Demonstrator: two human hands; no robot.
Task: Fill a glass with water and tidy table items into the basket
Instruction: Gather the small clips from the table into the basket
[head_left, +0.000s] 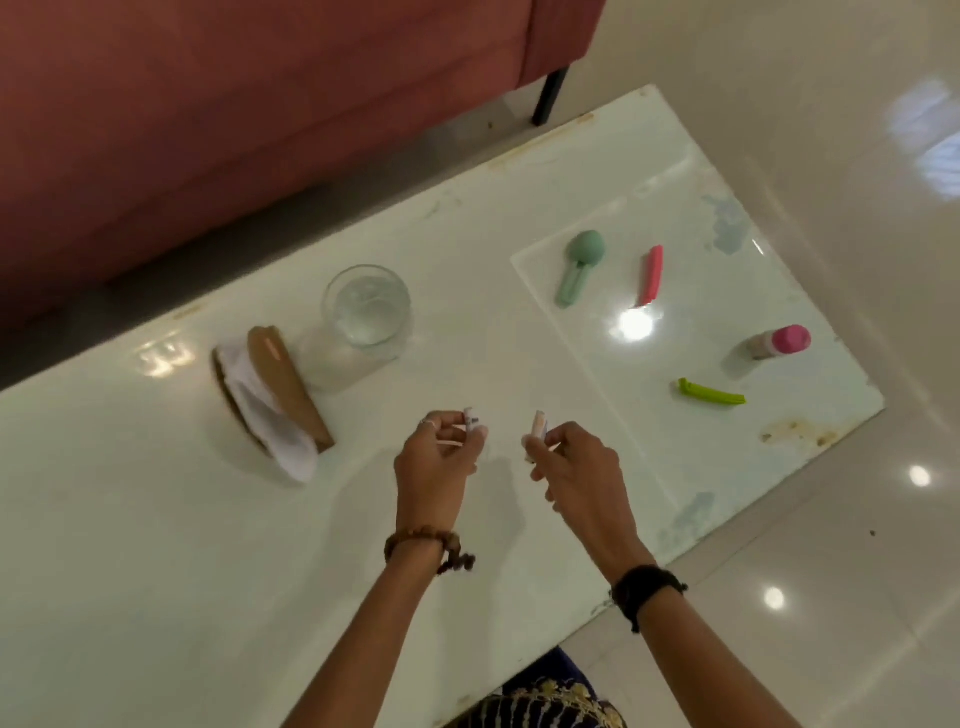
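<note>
Glossy white tabletop (156, 545) filled most of the view, w/ a red sofa (234, 104) past its far edge and pale tiled floor off the right side. Glass (366, 309) stood near the far edge, holding clear liquid, so the fill step looked done. Just left of it sat a brown holder w/ white napkins (270, 395). No basket in view; can't tell where it was.

Left hand (439, 457) was clenched round a small pale item (471, 418), fingers curled, item poking up past the fingertips. Right hand (571, 462) pinched a similar small pale item (539, 426); too blurred to name either one. Both hovered above the tabletop, near its middle, close together but apart.

Loose bits to tidy lay toward the right end: green scoop (579, 265), pink clip (652, 275), green clip (711, 392) and a pink-capped bottle (779, 343), the last close to the right edge.

Judgement: step in hand was prob. carrying these two small items to the basket. To do it well, keep each pinch firm, move low, find the basket first, then drop them inside rather than tossing. Steer the left arm clear of the glass, since a knock could spill it.
</note>
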